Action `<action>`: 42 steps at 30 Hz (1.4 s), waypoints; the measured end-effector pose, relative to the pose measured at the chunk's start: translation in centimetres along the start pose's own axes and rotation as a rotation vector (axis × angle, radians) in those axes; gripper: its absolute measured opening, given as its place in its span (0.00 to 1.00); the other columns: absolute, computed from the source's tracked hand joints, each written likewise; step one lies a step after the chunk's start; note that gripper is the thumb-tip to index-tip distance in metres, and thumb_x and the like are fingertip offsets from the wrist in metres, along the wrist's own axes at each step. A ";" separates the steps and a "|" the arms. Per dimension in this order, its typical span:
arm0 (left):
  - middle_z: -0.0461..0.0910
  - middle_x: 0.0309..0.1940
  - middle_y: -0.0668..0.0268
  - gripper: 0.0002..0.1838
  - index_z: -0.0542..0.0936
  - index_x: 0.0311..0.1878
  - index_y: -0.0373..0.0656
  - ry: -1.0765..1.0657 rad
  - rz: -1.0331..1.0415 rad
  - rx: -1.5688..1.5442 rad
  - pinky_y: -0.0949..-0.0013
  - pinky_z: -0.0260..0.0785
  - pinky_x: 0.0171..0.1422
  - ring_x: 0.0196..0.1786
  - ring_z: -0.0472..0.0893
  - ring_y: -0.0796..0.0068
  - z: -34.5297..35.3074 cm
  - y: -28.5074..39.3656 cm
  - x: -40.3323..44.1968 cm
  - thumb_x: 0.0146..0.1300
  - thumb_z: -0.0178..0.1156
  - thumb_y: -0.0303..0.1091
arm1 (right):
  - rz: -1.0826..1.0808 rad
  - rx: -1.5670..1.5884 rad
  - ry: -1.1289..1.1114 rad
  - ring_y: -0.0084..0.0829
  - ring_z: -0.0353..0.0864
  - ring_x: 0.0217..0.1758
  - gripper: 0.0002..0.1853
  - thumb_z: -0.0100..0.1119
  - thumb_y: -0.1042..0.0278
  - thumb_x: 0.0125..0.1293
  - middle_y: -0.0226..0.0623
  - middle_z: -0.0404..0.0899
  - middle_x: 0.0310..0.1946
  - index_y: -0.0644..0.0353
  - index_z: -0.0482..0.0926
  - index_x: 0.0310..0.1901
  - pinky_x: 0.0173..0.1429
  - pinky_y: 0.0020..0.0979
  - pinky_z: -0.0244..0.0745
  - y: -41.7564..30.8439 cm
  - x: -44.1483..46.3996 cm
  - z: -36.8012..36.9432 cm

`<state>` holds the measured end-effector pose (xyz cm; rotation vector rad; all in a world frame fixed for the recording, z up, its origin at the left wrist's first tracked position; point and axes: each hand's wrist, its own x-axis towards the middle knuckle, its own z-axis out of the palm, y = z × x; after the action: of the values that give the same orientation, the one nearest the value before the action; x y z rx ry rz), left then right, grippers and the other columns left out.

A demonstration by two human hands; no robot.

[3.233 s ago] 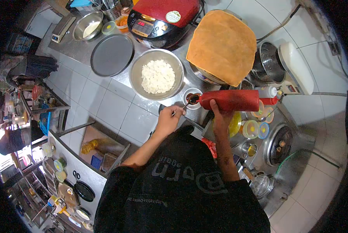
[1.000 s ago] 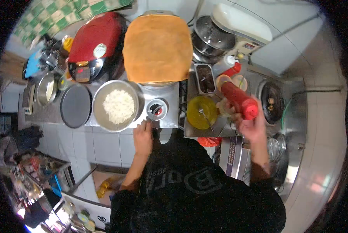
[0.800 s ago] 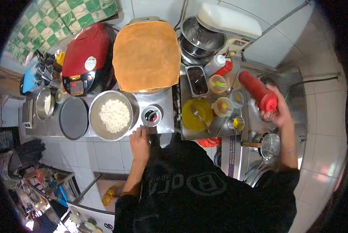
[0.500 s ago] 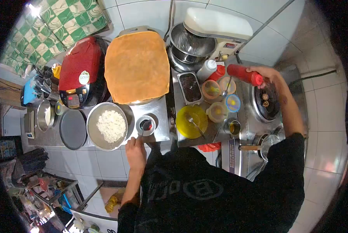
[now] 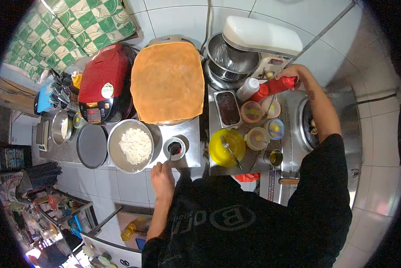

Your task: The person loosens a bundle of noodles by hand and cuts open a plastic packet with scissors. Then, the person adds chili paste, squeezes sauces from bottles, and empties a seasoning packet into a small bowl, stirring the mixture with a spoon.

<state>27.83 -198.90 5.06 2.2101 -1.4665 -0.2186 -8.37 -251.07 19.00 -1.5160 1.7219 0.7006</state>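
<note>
My left hand [image 5: 163, 178] is closed round the handle of a spoon [image 5: 171, 154], whose bowl rests in a small white bowl [image 5: 174, 148] with dark and red sauce. To the left stands a metal bowl of white rice-like food [image 5: 135, 145]. At the upper right my right hand [image 5: 294, 73] grips a red squeeze bottle [image 5: 278, 86], its red cap toward the right. The bottle is tilted beside a second red bottle [image 5: 260, 92] and a white-capped bottle [image 5: 248, 89]. Whether its base touches the counter is hidden.
Behind are a red cooker [image 5: 103, 80], an orange cloth [image 5: 167, 83] over a pot and a stand mixer [image 5: 263, 35]. A yellow bowl with a fork [image 5: 218, 156], small tubs [image 5: 257, 138], a tray of dark food [image 5: 227, 108] and a stove burner [image 5: 307, 125] are at the right.
The red bottle has gone from above the small sauce bowl to the bottles near the mixer, carried by my right hand. My left hand still has the spoon in the sauce bowl.
</note>
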 end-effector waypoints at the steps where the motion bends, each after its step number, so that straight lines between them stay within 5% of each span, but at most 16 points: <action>1: 0.78 0.36 0.52 0.07 0.85 0.47 0.38 -0.003 -0.003 -0.012 0.47 0.71 0.47 0.41 0.79 0.45 -0.1 0.1 0.0 0.72 0.62 0.28 | 0.026 -0.002 0.055 0.32 0.82 0.23 0.25 0.69 0.38 0.61 0.35 0.84 0.27 0.56 0.84 0.40 0.26 0.35 0.78 -0.2 0.2 0.5; 5: 0.77 0.34 0.57 0.05 0.84 0.45 0.38 0.010 0.030 0.009 0.50 0.70 0.47 0.41 0.79 0.52 0.5 -0.3 -0.2 0.68 0.63 0.26 | -0.141 0.179 0.181 0.43 0.88 0.30 0.36 0.77 0.42 0.55 0.45 0.88 0.33 0.63 0.82 0.57 0.42 0.52 0.86 1.3 3.0 2.7; 10: 0.77 0.34 0.55 0.05 0.83 0.44 0.37 0.000 0.026 -0.020 0.49 0.70 0.47 0.40 0.79 0.50 1.0 -0.9 -0.2 0.68 0.62 0.25 | -0.063 0.005 0.223 0.39 0.89 0.45 0.37 0.80 0.44 0.55 0.45 0.88 0.43 0.64 0.81 0.58 0.46 0.44 0.87 0.3 3.2 3.7; 12: 0.76 0.34 0.53 0.04 0.82 0.44 0.35 0.003 0.024 -0.057 0.48 0.70 0.48 0.40 0.78 0.48 0.6 -1.0 0.2 0.69 0.61 0.25 | -0.415 0.073 0.495 0.34 0.84 0.28 0.29 0.75 0.41 0.59 0.40 0.88 0.33 0.62 0.86 0.47 0.33 0.36 0.80 5.0 10.0 4.7; 16: 0.77 0.35 0.51 0.05 0.82 0.46 0.35 0.012 -0.028 -0.097 0.47 0.71 0.48 0.41 0.78 0.47 0.4 -1.3 0.1 0.69 0.61 0.25 | -0.594 -0.328 1.510 0.40 0.88 0.41 0.20 0.65 0.55 0.70 0.44 0.88 0.42 0.61 0.83 0.55 0.46 0.36 0.81 0.3 -2.0 10.7; 19: 0.77 0.36 0.52 0.10 0.81 0.51 0.36 0.025 -0.034 -0.149 0.48 0.71 0.48 0.41 0.78 0.47 -0.5 -0.5 0.5 0.67 0.62 0.24 | -0.840 0.473 0.977 0.32 0.87 0.37 0.12 0.62 0.69 0.71 0.41 0.87 0.37 0.59 0.84 0.53 0.44 0.35 0.81 -6.1 -9.0 20.0; 20: 0.77 0.36 0.52 0.14 0.80 0.55 0.37 0.034 -0.012 -0.172 0.48 0.71 0.48 0.41 0.78 0.48 -0.8 -0.3 0.6 0.66 0.62 0.23 | -1.187 0.348 0.993 0.27 0.86 0.36 0.11 0.63 0.72 0.70 0.38 0.89 0.38 0.57 0.85 0.53 0.42 0.33 0.81 -7.2 -8.4 24.2; 22: 0.78 0.37 0.52 0.18 0.78 0.58 0.37 0.027 0.009 -0.157 0.48 0.71 0.48 0.41 0.79 0.48 -1.3 0.1 0.9 0.64 0.62 0.23 | -0.942 0.426 0.230 0.28 0.86 0.36 0.13 0.67 0.75 0.66 0.40 0.90 0.43 0.59 0.86 0.52 0.42 0.32 0.81 -12.0 -14.9 31.0; 25: 0.79 0.37 0.52 0.25 0.76 0.64 0.37 0.013 0.054 -0.175 0.49 0.71 0.47 0.41 0.79 0.49 -1.0 0.0 1.3 0.61 0.64 0.23 | -1.244 0.374 0.008 0.36 0.85 0.35 0.24 0.70 0.76 0.62 0.41 0.83 0.34 0.57 0.82 0.61 0.41 0.34 0.79 -15.5 -14.2 40.4; 30: 0.81 0.43 0.46 0.33 0.68 0.72 0.31 -0.043 0.053 -0.455 0.51 0.75 0.54 0.47 0.81 0.45 -1.3 -0.9 1.9 0.66 0.67 0.31 | -1.426 0.253 0.291 0.36 0.88 0.40 0.10 0.66 0.77 0.69 0.46 0.86 0.39 0.65 0.85 0.51 0.47 0.35 0.82 -17.3 -7.8 48.2; 31: 0.79 0.54 0.41 0.43 0.63 0.76 0.30 -0.079 0.016 -0.576 0.51 0.72 0.65 0.58 0.79 0.41 -2.6 -1.1 2.0 0.63 0.73 0.39 | -1.282 0.409 0.250 0.35 0.88 0.42 0.08 0.65 0.75 0.71 0.44 0.87 0.41 0.66 0.85 0.49 0.48 0.34 0.82 -17.6 -8.3 47.5; 32: 0.79 0.54 0.41 0.43 0.63 0.76 0.30 -0.062 -0.010 -0.587 0.51 0.72 0.65 0.58 0.79 0.41 -2.4 -1.8 1.7 0.63 0.73 0.39 | -1.125 0.551 0.211 0.33 0.89 0.43 0.07 0.65 0.73 0.74 0.43 0.88 0.42 0.66 0.86 0.47 0.49 0.34 0.82 -17.6 -8.8 46.7; 35: 0.65 0.73 0.37 0.59 0.58 0.78 0.30 0.030 -0.019 -0.495 0.45 0.59 0.80 0.74 0.67 0.35 1.4 -4.3 0.8 0.48 0.82 0.40 | -1.013 0.418 0.239 0.30 0.90 0.44 0.11 0.63 0.66 0.78 0.43 0.90 0.44 0.66 0.87 0.49 0.49 0.32 0.82 -17.9 -9.7 44.1; 38: 0.64 0.75 0.37 0.65 0.53 0.81 0.30 -0.072 -0.147 -0.436 0.49 0.60 0.82 0.77 0.65 0.35 4.9 -5.3 1.4 0.44 0.83 0.40 | -0.927 0.261 0.271 0.32 0.90 0.44 0.13 0.61 0.64 0.79 0.45 0.90 0.43 0.66 0.87 0.50 0.49 0.33 0.82 -18.2 -10.6 43.2; 41: 0.75 0.62 0.37 0.50 0.66 0.73 0.32 -0.204 -0.293 -0.633 0.44 0.69 0.71 0.68 0.75 0.37 9.1 -5.9 2.2 0.47 0.80 0.35 | -1.112 0.211 0.328 0.37 0.90 0.45 0.15 0.58 0.63 0.81 0.48 0.89 0.43 0.67 0.87 0.50 0.49 0.35 0.82 -18.7 -10.0 45.1; 42: 0.77 0.60 0.37 0.47 0.67 0.71 0.32 -0.082 -0.223 -0.605 0.44 0.70 0.70 0.67 0.76 0.37 8.8 -6.5 2.7 0.47 0.78 0.34 | -1.134 0.169 0.343 0.40 0.89 0.45 0.14 0.58 0.63 0.81 0.49 0.89 0.42 0.67 0.87 0.48 0.50 0.36 0.83 -17.6 -7.5 46.1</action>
<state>30.94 -201.91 -5.34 1.8645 -1.0079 -0.7303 16.87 -212.95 -0.96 -2.1885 0.8125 -0.2987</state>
